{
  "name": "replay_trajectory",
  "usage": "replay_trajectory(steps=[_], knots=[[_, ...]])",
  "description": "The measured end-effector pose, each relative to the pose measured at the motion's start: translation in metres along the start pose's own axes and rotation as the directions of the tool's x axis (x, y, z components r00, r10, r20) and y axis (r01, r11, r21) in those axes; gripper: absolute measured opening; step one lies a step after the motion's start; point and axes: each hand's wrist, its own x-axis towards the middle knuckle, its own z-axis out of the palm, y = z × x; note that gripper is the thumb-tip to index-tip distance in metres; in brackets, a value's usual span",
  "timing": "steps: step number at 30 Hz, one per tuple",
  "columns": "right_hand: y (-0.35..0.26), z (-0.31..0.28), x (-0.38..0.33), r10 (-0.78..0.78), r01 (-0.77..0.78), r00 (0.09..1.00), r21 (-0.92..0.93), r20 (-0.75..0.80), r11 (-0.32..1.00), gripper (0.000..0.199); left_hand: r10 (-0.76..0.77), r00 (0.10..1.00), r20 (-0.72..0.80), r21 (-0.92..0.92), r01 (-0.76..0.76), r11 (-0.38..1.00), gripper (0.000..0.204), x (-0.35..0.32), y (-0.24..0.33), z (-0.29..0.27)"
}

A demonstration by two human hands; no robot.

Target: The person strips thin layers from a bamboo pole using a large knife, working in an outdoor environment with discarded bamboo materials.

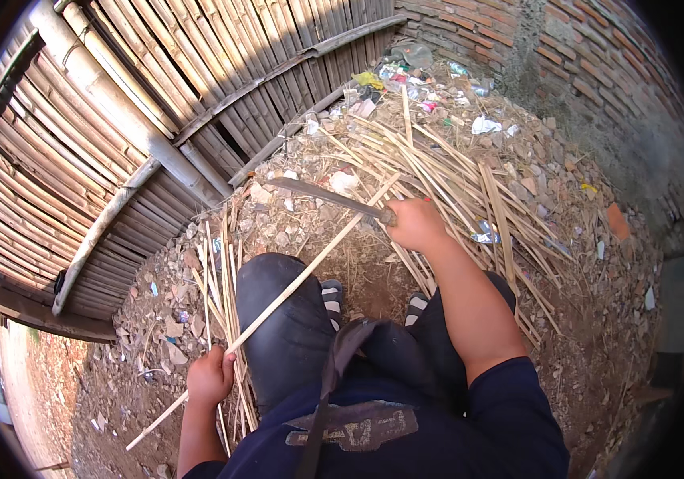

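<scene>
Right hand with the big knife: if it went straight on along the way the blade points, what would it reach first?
The right hand points the knife up-left. Past the tip lies rubble-strewn ground, then probably the bamboo fence. Depth is unclear in this view.

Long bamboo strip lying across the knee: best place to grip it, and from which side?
Probably near its lower end, from the person's left, where the left hand is closed around the bamboo strip. The strip is thin and runs diagonally over the left knee up to the blade of the big knife in the right hand. A low grip stays well away from that blade.
</scene>
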Motion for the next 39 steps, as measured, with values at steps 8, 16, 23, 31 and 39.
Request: replay_trajectory(steps=[8, 16, 23, 31, 39], knots=[[0.066, 0.020, 0.026, 0.282, -0.272, 0.959, 0.206, -0.025, 0.940, 0.035, 0.004, 1.000, -0.009, 0.031, -0.003, 1.000, 0.033, 0.014, 0.012, -0.017], [0.004, 0.001, 0.005, 0.034, -0.029, 0.996, -0.064, 0.080, 0.998, 0.030, -0.002, 1.000, -0.006, 0.031, 0.002, 1.000, 0.030, 0.008, 0.003, -0.009], [0.137, 0.054, 0.042, 0.577, -0.496, 0.809, 0.396, -0.112, 0.773, 0.035, -0.044, 0.998, -0.048, -0.093, 0.039, 0.995, 0.031, -0.014, -0.029, -0.007], [0.054, 0.026, 0.030, 0.396, -0.242, 0.895, 0.521, -0.206, 0.818, 0.041, -0.059, 0.998, 0.020, -0.253, 0.062, 0.965, 0.037, 0.000, 0.016, 0.000], [-0.015, 0.028, 0.003, -0.165, 0.134, 0.986, 0.476, 0.024, 0.869, 0.043, 0.016, 1.000, 0.022, -0.245, -0.010, 0.970, 0.028, 0.032, 0.086, -0.013]])
